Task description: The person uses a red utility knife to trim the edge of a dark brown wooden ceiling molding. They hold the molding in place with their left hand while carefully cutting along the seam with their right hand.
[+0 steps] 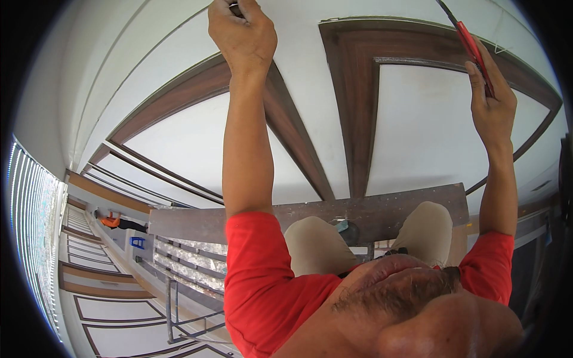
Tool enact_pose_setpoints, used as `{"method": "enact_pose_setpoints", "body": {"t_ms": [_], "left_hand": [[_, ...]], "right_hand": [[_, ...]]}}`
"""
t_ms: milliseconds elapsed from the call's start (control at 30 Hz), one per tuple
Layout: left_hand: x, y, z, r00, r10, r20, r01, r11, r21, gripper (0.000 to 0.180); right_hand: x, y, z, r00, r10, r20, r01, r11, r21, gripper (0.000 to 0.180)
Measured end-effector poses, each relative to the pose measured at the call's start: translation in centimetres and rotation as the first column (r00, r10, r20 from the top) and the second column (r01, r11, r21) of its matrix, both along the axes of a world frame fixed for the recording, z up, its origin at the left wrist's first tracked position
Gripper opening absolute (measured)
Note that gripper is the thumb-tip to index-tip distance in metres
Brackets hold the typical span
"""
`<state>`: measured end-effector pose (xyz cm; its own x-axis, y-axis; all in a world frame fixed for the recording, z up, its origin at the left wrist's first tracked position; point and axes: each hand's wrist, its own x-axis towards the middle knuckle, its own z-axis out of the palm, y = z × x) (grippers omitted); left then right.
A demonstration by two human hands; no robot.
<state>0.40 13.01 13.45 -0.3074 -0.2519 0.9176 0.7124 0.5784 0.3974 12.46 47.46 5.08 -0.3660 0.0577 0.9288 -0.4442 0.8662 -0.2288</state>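
Both my arms reach up to the white ceiling (197, 149) with its dark brown wooden trim (352, 107). My left hand (242, 36) is closed in a fist, its grip tight around a small dark thing (236, 8) that presses against the ceiling near the top edge of the view; only a tip of it shows between my fingers, and I cannot tell what it is. My right hand (490, 104) has its grip shut on a red-handled tool (471, 48), a long slim piece whose dark tip runs up and to the left against the ceiling, just beside the corner of a brown trim frame. My red sleeves (262, 280) show at the shoulders, and my knees in beige trousers (313, 244) rest against a dark, paint-flecked plank (239, 218) that crosses the view beneath me. Below it stands a metal scaffold frame (179, 310). Far off to the left, well apart from me, a person in orange (110, 221) is near a blue stool (138, 242).
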Motion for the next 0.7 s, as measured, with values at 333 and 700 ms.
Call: {"method": "enact_pose_setpoints", "body": {"t_ms": [333, 700], "left_hand": [[-0.7, 1.6, 0.9, 0.97, -0.2, -0.139, 0.214, 0.972, 0.096, 0.025], [4.9, -1.9, 4.1, 0.949, -0.314, -0.036, 0.315, 0.949, 0.03, 0.037]], "right_hand": [[0.1, 1.7, -1.7, 0.995, -0.076, 0.068, 0.079, 0.996, -0.048, 0.041], [0.6, 2.0, -2.5, 0.981, -0.06, 0.186, 0.078, 0.993, -0.09, 0.042]]}}
